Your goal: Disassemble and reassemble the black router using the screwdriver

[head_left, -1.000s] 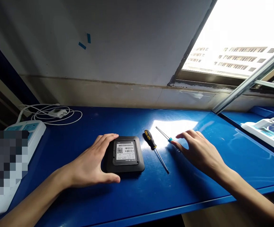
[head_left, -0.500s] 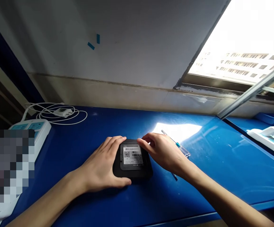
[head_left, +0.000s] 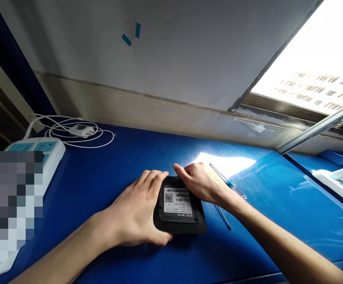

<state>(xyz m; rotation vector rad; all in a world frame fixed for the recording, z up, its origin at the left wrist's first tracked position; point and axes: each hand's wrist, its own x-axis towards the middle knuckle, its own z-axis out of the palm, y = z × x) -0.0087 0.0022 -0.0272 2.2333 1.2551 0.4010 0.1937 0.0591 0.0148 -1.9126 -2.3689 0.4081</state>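
Observation:
A square black electronic box (head_left: 179, 227) lies label side up under my hands, slightly turned on the blue table. Its white label (head_left: 178, 200) carries a QR code, barcodes and small print. My left hand (head_left: 140, 207) wraps its left side, fingers along the far edge and thumb at the near edge. At the far right corner, my right hand (head_left: 202, 181) is curled against the box, its thumb raised along the far edge. Its other fingertips are mostly hidden. Beside and partly under my right wrist lie thin-shafted screwdrivers (head_left: 231, 185), one with a clear blue handle.
A white power strip (head_left: 54, 163) stands at the left, partly blurred out. Behind it lies a coiled white cable (head_left: 104, 146) with a plug adapter (head_left: 81, 130). The wall (head_left: 165, 102) bounds the table at the back. Another white power strip (head_left: 337, 183) sits far right.
The box has turned a little and sits further right in view. My right hand has shifted from pinching at its far edge to curling round the far right corner. The camera view has tilted.

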